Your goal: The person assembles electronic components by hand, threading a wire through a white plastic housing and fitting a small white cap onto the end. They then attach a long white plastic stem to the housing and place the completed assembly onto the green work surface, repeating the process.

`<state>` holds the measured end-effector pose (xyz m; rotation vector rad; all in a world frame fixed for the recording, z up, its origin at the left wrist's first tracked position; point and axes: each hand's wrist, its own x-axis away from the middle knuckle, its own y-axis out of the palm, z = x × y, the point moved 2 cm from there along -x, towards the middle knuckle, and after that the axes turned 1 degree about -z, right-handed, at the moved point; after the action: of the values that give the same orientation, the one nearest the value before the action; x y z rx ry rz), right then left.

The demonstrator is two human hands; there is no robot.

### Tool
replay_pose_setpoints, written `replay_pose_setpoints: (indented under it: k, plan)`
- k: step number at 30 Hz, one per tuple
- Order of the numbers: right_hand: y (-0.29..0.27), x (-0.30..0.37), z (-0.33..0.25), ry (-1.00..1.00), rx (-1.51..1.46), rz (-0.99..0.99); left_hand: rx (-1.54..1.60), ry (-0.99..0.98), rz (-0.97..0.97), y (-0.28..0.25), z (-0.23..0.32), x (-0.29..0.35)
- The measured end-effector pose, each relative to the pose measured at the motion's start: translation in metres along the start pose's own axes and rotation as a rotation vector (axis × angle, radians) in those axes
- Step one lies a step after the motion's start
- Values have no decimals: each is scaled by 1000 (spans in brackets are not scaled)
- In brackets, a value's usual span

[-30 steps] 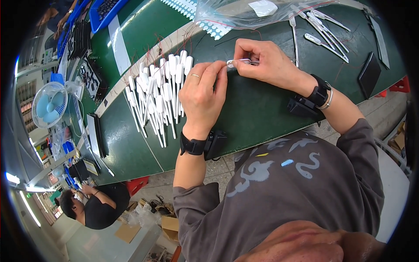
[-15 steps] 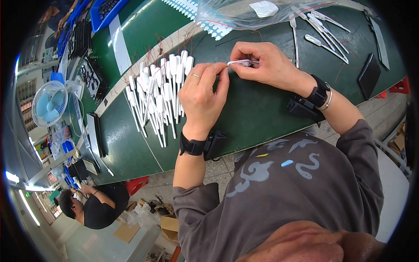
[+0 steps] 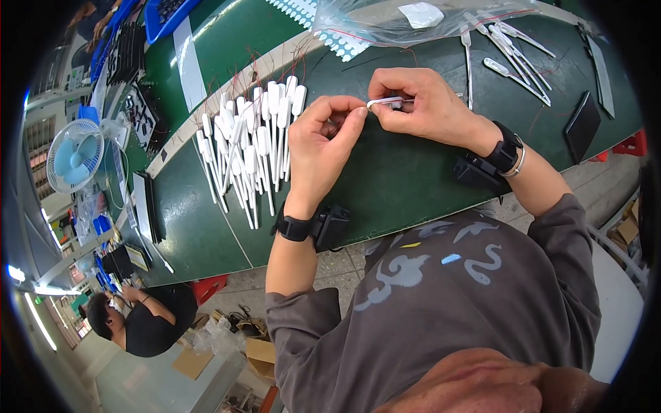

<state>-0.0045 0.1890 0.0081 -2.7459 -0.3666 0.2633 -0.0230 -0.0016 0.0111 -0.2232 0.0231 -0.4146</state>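
Observation:
My right hand point(image 3: 428, 104) pinches a small white plastic housing point(image 3: 387, 101) between thumb and fingers above the table. Thumb and index finger of my left hand point(image 3: 322, 141) close together at the housing's left end. Whether they grip that end or something tiny beside it is hidden. To the left lies a fanned pile of white plastic wands point(image 3: 249, 141), with thick rounded heads and thin stems; red wires trail from the head side. Beyond my right hand are several similar open-looking wand pieces point(image 3: 513, 65).
A clear plastic bag point(image 3: 372, 22) and a white sheet with light-blue dots point(image 3: 348, 47) lie at the far edge. A black flat box point(image 3: 582, 127) rests at right. A fan point(image 3: 76, 157) stands left, near a blue bin point(image 3: 165, 17). Another person point(image 3: 148, 320) sits lower left.
My left hand has turned slightly, its fingers opening out from the palm while thumb and index stay near the housing. The housing has shifted slightly right with my right hand.

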Motion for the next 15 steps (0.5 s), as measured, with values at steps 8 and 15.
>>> replay_pose_setpoints:
  k: [8, 15]
  plan:
    - [-1, -2, -2, 20, -84, -127, 90, -143, -134, -11, 0, -3]
    - [-3, -3, -2, 71, -66, -162, 56, -130, -160, -10, -3, -5]
